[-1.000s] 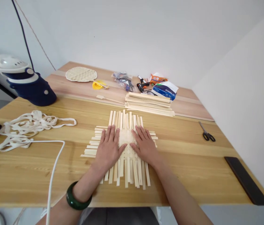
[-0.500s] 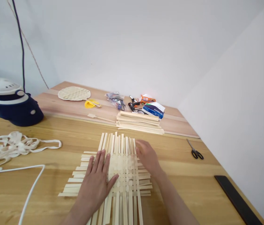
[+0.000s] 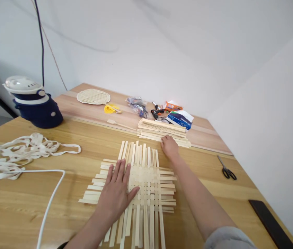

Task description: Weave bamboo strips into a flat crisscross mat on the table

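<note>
A mat of pale flat strips [image 3: 146, 183], woven in the middle with loose ends on all sides, lies on the wooden table. Resting flat on its left part is my left hand [image 3: 116, 188], fingers spread. My right hand [image 3: 169, 146] reaches beyond the mat to the front edge of a stack of pale strips [image 3: 162, 128]. Its fingers are bent at the stack, and the fingertips are too small to tell whether they grip a strip.
White tape [image 3: 32, 148] lies tangled at left beside a white cable [image 3: 51, 195]. Behind are a navy device [image 3: 41, 112], an oval woven piece [image 3: 93, 96], yellow cord [image 3: 110, 109] and a blue packet [image 3: 179, 119]. Scissors [image 3: 227, 169] and a black bar [image 3: 271, 223] lie at right.
My right hand has left the mat's upper right corner and moved forward to the stack. My left hand stays on the mat. The view has shifted, so things appear farther right.
</note>
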Demonstrator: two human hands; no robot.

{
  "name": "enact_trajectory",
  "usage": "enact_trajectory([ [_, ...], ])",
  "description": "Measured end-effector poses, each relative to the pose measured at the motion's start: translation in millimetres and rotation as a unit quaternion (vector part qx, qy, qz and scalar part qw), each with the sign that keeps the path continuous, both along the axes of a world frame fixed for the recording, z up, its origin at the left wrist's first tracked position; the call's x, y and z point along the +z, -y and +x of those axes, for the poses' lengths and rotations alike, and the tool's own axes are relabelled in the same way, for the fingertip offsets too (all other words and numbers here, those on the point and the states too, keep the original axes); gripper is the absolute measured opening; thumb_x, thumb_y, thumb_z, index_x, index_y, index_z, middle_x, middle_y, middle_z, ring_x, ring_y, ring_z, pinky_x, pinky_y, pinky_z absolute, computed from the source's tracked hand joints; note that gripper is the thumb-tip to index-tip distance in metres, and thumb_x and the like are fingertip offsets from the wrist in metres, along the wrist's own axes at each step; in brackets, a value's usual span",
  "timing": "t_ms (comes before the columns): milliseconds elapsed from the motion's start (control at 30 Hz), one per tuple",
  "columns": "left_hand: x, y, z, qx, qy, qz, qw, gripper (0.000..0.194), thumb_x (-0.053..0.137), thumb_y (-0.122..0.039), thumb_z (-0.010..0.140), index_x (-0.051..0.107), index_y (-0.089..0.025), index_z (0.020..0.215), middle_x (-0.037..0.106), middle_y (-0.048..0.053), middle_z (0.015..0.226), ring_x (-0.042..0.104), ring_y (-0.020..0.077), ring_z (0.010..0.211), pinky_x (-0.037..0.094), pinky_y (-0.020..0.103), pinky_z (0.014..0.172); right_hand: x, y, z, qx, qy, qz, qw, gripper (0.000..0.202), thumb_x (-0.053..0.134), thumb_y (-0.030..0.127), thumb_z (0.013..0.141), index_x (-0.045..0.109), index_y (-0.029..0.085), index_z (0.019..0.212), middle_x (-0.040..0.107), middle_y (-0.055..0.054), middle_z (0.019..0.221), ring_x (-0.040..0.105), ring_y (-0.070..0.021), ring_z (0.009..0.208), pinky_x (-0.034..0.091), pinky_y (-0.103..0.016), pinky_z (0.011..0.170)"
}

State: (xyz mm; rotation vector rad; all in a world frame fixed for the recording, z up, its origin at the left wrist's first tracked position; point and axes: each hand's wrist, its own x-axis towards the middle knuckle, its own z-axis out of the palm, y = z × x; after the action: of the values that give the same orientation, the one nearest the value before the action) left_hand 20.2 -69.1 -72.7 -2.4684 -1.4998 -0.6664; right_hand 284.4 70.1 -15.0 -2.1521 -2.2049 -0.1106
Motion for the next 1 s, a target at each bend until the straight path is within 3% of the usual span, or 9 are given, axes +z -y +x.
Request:
enact_trajectory([
  [267, 4.9, 1, 1, 0.004, -0.007, -0.031, 0.999, 0.077, 0.038, -0.061, 0.094, 0.042, -0.003, 0.145, 0.035, 0.024, 0.155, 0.031, 0.0366, 0.145, 0.027, 0.055, 0.118, 11.9, -11, 12, 0.068, 0.044, -0.044, 0.996, 0.021, 0.048, 0.025, 0.097, 0.066, 0.020, 0.107, 0.063, -0.010, 0.121, 0.051, -0.0230, 0.118, 0.046, -0.029, 0.084],
  [433, 4.4, 1, 1, 0.007, 0.001, -0.049, 0.999, 0.078, 0.035, -0.061, 0.094, 0.040, -0.004, 0.147, 0.034, 0.023, 0.156, 0.029, 0.0355, 0.147, 0.025, 0.055, 0.119, 18.3, -19, 10, 0.074, 0.062, -0.073, 0.993, 0.020, 0.049, 0.021, 0.094, 0.069, 0.017, 0.096, 0.067, -0.012, 0.110, 0.055, -0.0249, 0.114, 0.045, -0.031, 0.084],
  [667, 2.2, 1, 1, 0.003, 0.023, -0.047, 0.999, 0.077, 0.037, -0.059, 0.095, 0.036, -0.005, 0.149, 0.034, 0.022, 0.156, 0.027, 0.0347, 0.147, 0.025, 0.055, 0.119, 23.8, -23, 1, 0.059, 0.066, -0.085, 0.992, 0.023, 0.048, 0.010, 0.088, 0.069, 0.013, 0.098, 0.066, -0.018, 0.116, 0.054, -0.0280, 0.118, 0.046, -0.033, 0.085],
  [867, 4.0, 2, 1, 0.005, 0.015, -0.054, 0.998, 0.078, 0.038, -0.060, 0.095, 0.038, -0.003, 0.147, 0.034, 0.023, 0.155, 0.028, 0.0357, 0.147, 0.025, 0.055, 0.118, 40.2, -15, 3, 0.021, 0.015, -0.076, 0.997, 0.015, 0.051, 0.015, 0.085, 0.066, 0.016, 0.089, 0.072, -0.012, 0.096, 0.064, -0.0247, 0.095, 0.048, -0.032, 0.077],
  [933, 7.2, 2, 2, 0.007, 0.001, -0.074, 0.997, 0.078, 0.038, -0.060, 0.094, 0.040, -0.002, 0.146, 0.033, 0.024, 0.156, 0.028, 0.0364, 0.147, 0.025, 0.056, 0.119, 47.0, -8, 6, 0.006, -0.011, -0.053, 0.999, 0.020, 0.046, 0.018, 0.088, 0.063, 0.017, 0.099, 0.071, -0.011, 0.097, 0.065, -0.0228, 0.091, 0.049, -0.032, 0.075],
  [1000, 10.5, 3, 2, 0.009, -0.005, -0.096, 0.995, 0.077, 0.040, -0.060, 0.094, 0.041, -0.002, 0.146, 0.032, 0.024, 0.156, 0.026, 0.0368, 0.147, 0.024, 0.056, 0.119, 50.7, 4, 7, 0.002, -0.102, -0.019, 0.995, 0.027, 0.043, 0.020, 0.088, 0.057, 0.017, 0.111, 0.069, -0.009, 0.099, 0.065, -0.0199, 0.089, 0.051, -0.031, 0.075],
])
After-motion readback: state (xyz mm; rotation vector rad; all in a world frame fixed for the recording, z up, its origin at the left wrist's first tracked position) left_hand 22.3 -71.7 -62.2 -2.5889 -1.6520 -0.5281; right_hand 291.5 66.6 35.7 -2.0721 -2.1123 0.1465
